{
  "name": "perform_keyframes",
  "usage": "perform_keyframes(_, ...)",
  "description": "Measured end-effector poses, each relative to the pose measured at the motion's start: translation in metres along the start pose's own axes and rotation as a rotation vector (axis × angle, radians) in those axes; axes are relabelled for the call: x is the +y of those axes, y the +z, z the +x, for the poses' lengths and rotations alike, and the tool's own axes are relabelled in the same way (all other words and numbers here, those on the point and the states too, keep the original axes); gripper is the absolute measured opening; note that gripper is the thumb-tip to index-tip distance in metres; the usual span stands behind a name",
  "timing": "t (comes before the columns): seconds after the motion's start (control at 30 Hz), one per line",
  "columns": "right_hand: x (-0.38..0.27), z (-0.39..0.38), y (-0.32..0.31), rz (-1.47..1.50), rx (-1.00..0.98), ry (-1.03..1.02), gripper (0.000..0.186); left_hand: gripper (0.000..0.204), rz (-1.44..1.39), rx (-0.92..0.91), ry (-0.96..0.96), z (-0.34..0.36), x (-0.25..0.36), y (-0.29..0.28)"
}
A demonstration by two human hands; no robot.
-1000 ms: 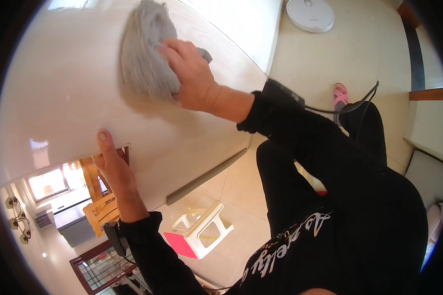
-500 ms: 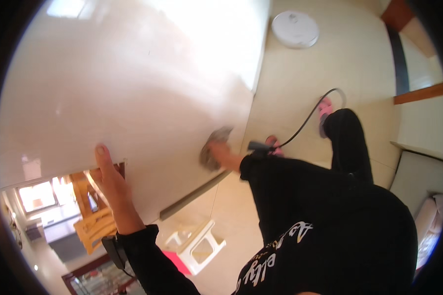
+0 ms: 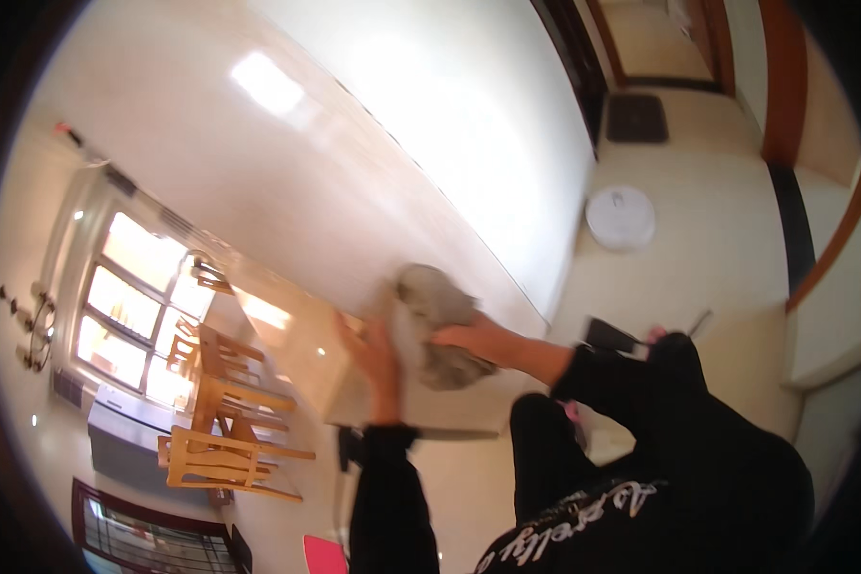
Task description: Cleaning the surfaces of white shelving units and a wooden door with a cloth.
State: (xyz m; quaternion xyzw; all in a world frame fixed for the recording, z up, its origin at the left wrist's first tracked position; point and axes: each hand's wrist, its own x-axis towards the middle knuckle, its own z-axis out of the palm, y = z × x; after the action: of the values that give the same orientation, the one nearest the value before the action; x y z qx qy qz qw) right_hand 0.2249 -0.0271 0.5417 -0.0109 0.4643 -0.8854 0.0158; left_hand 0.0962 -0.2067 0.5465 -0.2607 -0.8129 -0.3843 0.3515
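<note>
A large pale, glossy panel with faint grain fills the upper left, with a bright reflection on it. My right hand grips a crumpled grey cloth at the panel's lower part. Just left of the cloth is my left hand, fingers raised and apart, somewhat blurred; whether it touches the panel or cloth I cannot tell.
A white robot vacuum lies on the floor at upper right, below a dark mat. Wooden chairs, a window and a grey cabinet appear at left, a pink-topped stool at the bottom.
The view has swung, showing more of the doorway and dining furniture. The cloth went from high on the panel down to its lower part; my left hand moved rightward, beside the cloth.
</note>
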Motion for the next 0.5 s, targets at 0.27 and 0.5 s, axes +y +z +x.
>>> perform_keyframes(0.27,0.011,-0.097,-0.053,-0.015,0.128,0.305,0.048,0.057,-1.061,-0.611,-0.820,-0.171,0.140,0.040)
perform_keyframes(0.5,-0.039,-0.164,-0.099,-0.044,0.088,-0.185,0.043,0.045,-0.887,-0.301,-0.543,-0.001,0.130,-0.003)
